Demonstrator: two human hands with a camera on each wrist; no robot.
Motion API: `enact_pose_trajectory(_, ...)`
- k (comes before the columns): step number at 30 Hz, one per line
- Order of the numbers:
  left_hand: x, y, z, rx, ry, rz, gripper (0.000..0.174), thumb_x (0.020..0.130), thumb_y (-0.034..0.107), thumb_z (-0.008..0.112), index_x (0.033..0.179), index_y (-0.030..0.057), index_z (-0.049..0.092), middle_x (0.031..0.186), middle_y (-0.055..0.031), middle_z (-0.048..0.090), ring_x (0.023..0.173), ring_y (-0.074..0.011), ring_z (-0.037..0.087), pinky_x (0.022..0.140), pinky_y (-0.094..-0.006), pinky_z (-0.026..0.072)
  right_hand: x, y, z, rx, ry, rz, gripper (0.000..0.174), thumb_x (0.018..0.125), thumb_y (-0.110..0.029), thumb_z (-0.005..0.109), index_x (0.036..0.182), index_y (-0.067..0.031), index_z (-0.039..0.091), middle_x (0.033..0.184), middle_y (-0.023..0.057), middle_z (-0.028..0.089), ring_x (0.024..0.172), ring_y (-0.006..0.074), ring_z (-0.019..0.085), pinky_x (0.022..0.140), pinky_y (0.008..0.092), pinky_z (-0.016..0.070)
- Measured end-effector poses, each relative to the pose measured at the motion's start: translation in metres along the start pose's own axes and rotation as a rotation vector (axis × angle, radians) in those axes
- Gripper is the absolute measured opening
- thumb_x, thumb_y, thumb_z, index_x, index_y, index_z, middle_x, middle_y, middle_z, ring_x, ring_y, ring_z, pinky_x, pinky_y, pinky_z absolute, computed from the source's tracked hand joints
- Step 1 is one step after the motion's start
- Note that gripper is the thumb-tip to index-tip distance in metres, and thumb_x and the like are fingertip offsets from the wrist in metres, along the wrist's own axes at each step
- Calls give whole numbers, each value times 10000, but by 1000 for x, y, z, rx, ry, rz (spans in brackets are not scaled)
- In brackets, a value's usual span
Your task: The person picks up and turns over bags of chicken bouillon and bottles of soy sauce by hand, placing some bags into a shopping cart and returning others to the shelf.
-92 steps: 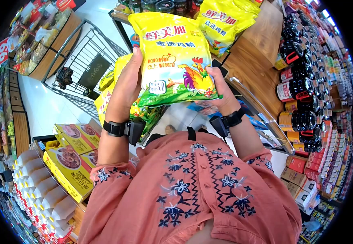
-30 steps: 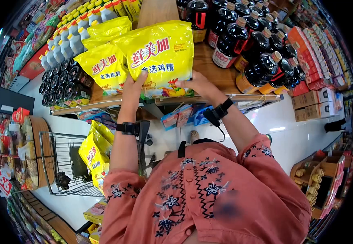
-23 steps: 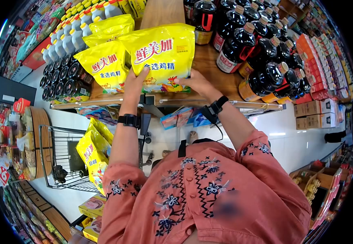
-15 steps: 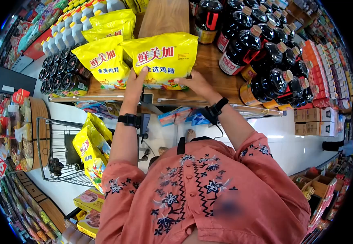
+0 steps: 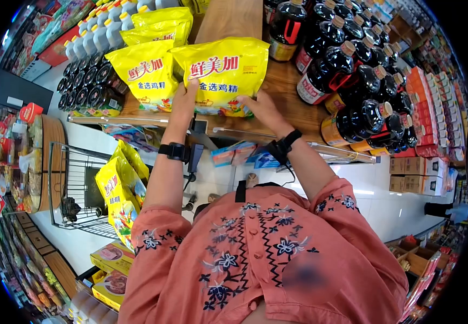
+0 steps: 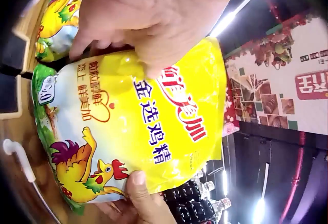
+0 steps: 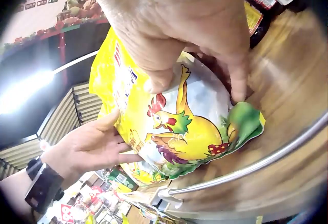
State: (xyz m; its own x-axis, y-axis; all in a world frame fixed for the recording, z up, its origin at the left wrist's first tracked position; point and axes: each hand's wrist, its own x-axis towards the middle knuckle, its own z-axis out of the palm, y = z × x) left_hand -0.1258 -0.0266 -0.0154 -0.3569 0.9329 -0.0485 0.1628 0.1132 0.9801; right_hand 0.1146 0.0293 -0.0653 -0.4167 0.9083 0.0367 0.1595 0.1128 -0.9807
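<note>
A yellow bag of chicken bouillon (image 5: 220, 75) with a cartoon rooster on its front stands on the wooden display table (image 5: 285, 86), between my hands. My left hand (image 5: 184, 102) holds its left side, thumb on the printed front. On the right side my right hand (image 5: 263, 110) grips it low down, the thumb over the front; in the right wrist view the fingers of this right hand (image 7: 189, 34) reach round the bag's edge near the table. A matching bag (image 5: 145, 75) stands close by on the left, with more yellow bags (image 5: 156, 27) behind it.
Dark sauce bottles (image 5: 326, 75) crowd the table's right side. At the left are black-lidded jars (image 5: 91, 83) and grey bottles (image 5: 102, 35). A clear rail (image 5: 293, 139) edges the table front. Below left, a shopping cart (image 5: 80, 186) stands by more yellow bags (image 5: 118, 194).
The bag, earlier held up in front of my body, has come down onto the wooden table beside the matching bag. Over the last second it has lowered slightly, with both hands staying on it.
</note>
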Motion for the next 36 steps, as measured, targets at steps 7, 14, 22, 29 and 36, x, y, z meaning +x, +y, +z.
enact_pose_trajectory(7, -81, 7, -60, 100, 48, 87, 492, 1015, 361, 604, 1299, -38, 568, 1194, -127, 648, 1117, -184, 597, 968, -328, 465, -14, 30, -11, -204, 204, -52, 428, 949, -304, 693, 1228, 6, 594, 1077, 130, 704, 948, 221, 672, 843, 351, 528)
enact_pose_trajectory(14, -199, 2, -167, -35, 188, -127, 484, 1033, 401, 551, 1305, 3, 587, 1192, -106, 659, 1129, -215, 634, 944, -352, 511, -65, -15, -10, 75, 222, 119, 250, 1018, -260, 598, 1118, -31, 616, 972, 73, 684, 833, 132, 652, 713, 271, 546)
enact_pose_trajectory(22, -284, -27, -276, -73, 653, -162, 446, 1024, 378, 584, 1246, -8, 615, 1100, -120, 690, 1035, -194, 670, 878, -332, 538, -80, -48, 95, 144, -96, 229, 249, 1028, -264, 575, 1064, -24, 631, 939, 76, 687, 781, 127, 654, 676, 256, 546)
enact_pose_trajectory(29, -351, -98, -334, -33, 795, -280, 364, 1012, 356, 594, 1136, 18, 646, 1024, -28, 660, 964, -115, 619, 792, -289, 497, -102, -60, 181, 105, -450, 281, 277, 1016, -272, 590, 1116, -16, 625, 973, 78, 684, 812, 133, 659, 695, 267, 543)
enact_pose_trajectory(36, -383, -184, -348, 292, 802, -377, 516, 973, 395, 638, 1257, -35, 620, 1164, -130, 685, 1088, -217, 627, 950, -331, 480, -118, -78, 269, 119, -759, 371, 335, 1013, -299, 598, 1198, -20, 611, 1067, 101, 688, 928, 170, 691, 764, 295, 566)
